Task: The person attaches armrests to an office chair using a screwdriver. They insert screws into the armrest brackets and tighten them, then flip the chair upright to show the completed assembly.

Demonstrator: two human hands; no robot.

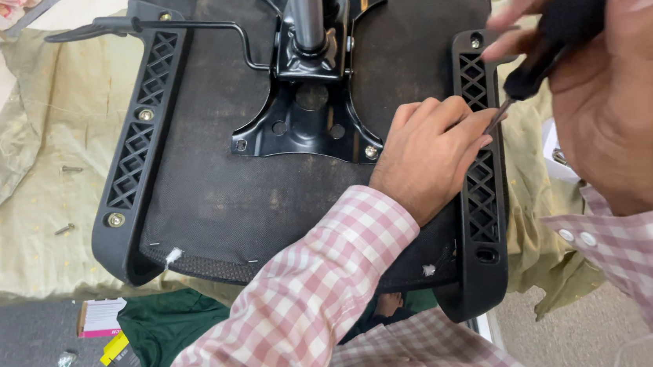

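An upturned black office chair seat (225, 192) lies on a beige cloth, its metal mechanism plate (313, 122) and gas cylinder (306, 8) bolted at the middle. My left hand (428, 155) rests on the seat beside the right armrest bracket (480, 186), fingertips at the shaft of a screwdriver. My right hand (620, 79) grips the black handle of that screwdriver (558, 41), whose tip points down at the right bracket. The left armrest bracket (137, 137) carries brass-coloured screws.
Two loose screws (68, 198) lie on the beige cloth (22, 218) left of the seat. A small box (100, 317), a yellow-black item (120, 357) and green fabric (174, 331) lie at the lower left on the floor. A lever (171, 28) sticks out at the top left.
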